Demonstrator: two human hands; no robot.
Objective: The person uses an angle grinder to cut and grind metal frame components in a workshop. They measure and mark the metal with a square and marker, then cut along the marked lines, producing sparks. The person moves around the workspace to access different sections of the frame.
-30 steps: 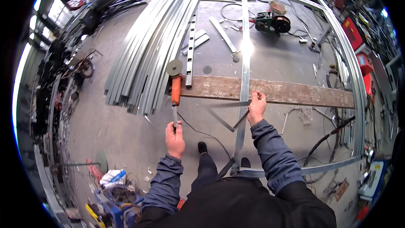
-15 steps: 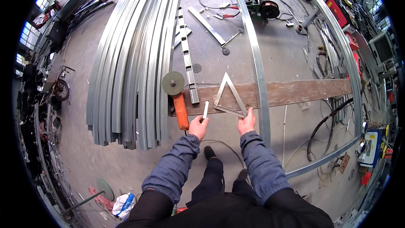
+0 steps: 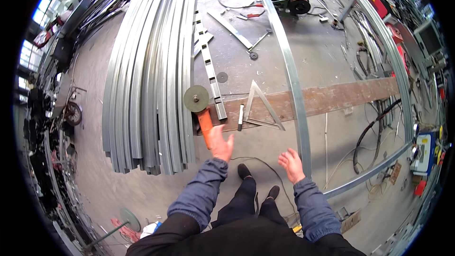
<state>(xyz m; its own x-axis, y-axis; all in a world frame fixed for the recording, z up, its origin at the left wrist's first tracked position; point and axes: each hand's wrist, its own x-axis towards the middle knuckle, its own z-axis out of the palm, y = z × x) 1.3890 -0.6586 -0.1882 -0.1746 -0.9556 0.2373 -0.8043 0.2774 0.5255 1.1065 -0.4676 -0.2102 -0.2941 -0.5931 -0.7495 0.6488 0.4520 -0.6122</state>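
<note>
My left hand [image 3: 221,144] is open, its thumb spread from the fingers, over the near end of an angle grinder's orange body. Whether it touches the grinder [image 3: 204,121] I cannot tell. The grinder's round disc [image 3: 195,98] points away from me, beside the steel tubes. My right hand [image 3: 291,165] is open and holds nothing, left of a long steel tube [image 3: 290,68]. On the brown board lie a white marker with a dark end [image 3: 241,117] and a metal triangle square [image 3: 268,105], both apart from my hands.
A thick stack of steel tubes [image 3: 147,76] lies at left. A notched tube [image 3: 208,64] runs beside it. The brown board [image 3: 336,97] passes under the frame tube. A wire spool [image 3: 299,4] stands far off; black cables [image 3: 367,132] lie at right. A thin cord passes by my feet.
The marker and triangle square have been let go onto the board. My left hand has opened by the grinder; my right hand has drawn back toward me and opened.
</note>
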